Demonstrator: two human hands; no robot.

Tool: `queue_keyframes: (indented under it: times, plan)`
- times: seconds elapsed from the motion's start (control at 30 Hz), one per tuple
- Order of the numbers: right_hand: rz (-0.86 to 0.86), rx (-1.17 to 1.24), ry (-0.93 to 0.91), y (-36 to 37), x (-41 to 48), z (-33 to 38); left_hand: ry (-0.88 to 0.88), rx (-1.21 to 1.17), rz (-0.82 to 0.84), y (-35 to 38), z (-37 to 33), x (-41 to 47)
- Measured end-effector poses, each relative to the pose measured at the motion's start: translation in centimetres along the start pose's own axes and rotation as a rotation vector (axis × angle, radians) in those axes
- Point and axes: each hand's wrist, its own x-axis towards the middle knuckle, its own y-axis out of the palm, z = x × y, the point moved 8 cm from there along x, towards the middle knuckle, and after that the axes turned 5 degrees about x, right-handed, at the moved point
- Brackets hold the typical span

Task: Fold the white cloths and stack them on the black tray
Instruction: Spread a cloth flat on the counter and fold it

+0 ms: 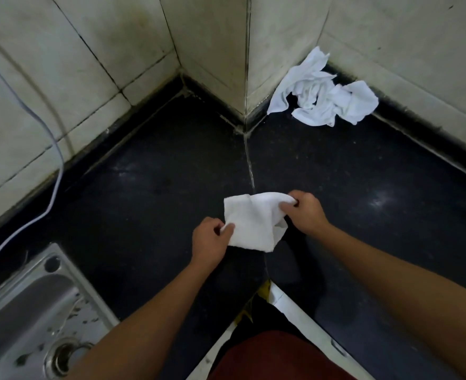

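We fold one white cloth (251,223) above the dark worktop (144,187).
Left hand (211,239) and right hand (304,212) pinch its edges; a crumpled heap (322,97) lies by the wall (no tray seen, nothing stacked).

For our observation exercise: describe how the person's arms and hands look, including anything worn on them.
The left hand and right hand are bare: no gloves, and no watch, bracelet or ring visible. No sleeves show on either arm up to the frame edge.
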Motion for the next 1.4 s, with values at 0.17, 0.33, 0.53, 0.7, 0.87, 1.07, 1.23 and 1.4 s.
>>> queue_keyframes:
  times: [0.17, 0.33, 0.53, 0.7, 0.87, 1.07, 1.23, 1.4]
  plan:
    - [-0.042, 0.339, 0.081, -2.1, 2.2, 1.4, 0.01, -0.184, -0.175, -4.2, -0.5, -0.9]
    - [-0.071, 0.441, 0.103, -2.3, 5.7, 3.7, -0.119, -0.339, -0.268, -5.3, -0.1, 1.4]
    - [-0.108, 0.317, 0.242, -0.4, 4.9, 1.3, -0.49, -0.678, 0.067, -1.1, 2.3, 2.0]
    - [-0.083, 0.109, 0.277, 1.6, -0.9, -0.3, -0.341, -0.501, 0.104, -0.8, 2.2, 1.2]
    - [-0.021, 0.066, 0.259, 3.7, -1.8, 0.9, -0.282, -0.339, -0.074, -2.8, 2.8, 1.4]
    - [-0.143, 0.279, 0.064, 1.2, -1.2, 3.7, -0.38, -0.456, -0.104, -4.3, 2.7, 1.1]
    - [-0.147, -0.004, 0.09, 0.3, -2.6, 1.5, -0.448, -0.381, 0.037, -2.1, 4.1, -1.2]
    - [0.017, -0.32, 0.178, 1.4, -5.5, -3.4, -0.478, -0.118, 0.335, 1.4, 6.3, -4.3]
